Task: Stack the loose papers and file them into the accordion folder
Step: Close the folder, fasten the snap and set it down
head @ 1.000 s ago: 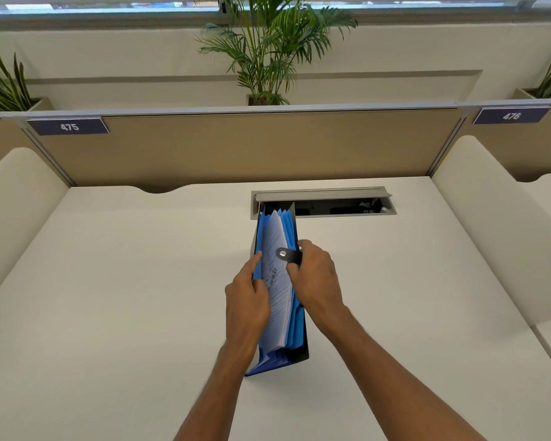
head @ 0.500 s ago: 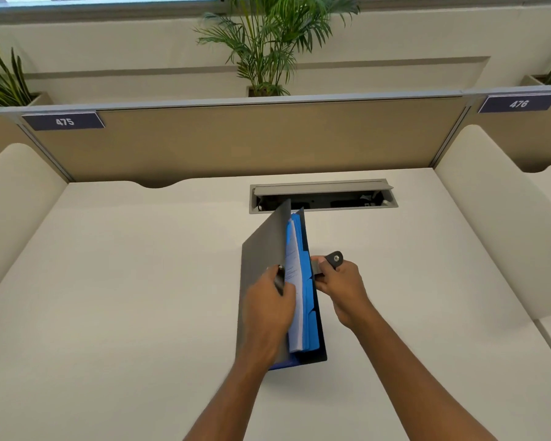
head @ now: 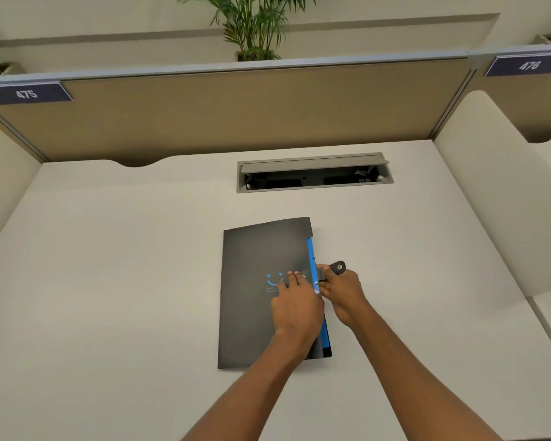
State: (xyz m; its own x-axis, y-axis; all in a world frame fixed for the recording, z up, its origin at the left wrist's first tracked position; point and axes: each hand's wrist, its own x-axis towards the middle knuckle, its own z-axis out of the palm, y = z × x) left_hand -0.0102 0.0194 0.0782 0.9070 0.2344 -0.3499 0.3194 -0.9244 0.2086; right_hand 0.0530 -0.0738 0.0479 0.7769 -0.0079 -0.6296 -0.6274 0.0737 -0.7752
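Note:
The black accordion folder (head: 252, 300) lies flat on the white desk (head: 109, 281), cover closed, a blue logo on its front. A strip of its blue pockets (head: 311, 249) shows along the right edge. The papers are hidden inside. My left hand (head: 295, 305) rests flat on the cover near the right edge, fingers spread over the logo. My right hand (head: 342, 292) sits just right of the folder and pinches the black snap strap (head: 337, 268), which sticks out to the right.
An open grey cable tray (head: 314, 174) is sunk into the desk behind the folder. Tan partition panels (head: 236, 109) with number plates 475 and 476 close the back. Cream side dividers (head: 497, 192) stand left and right. A potted palm (head: 255, 27) stands beyond.
The folder stood on edge with papers showing in its pockets; the black cover has swung down and now lies flat. My left hand moved on top of it. My right hand keeps the strap.

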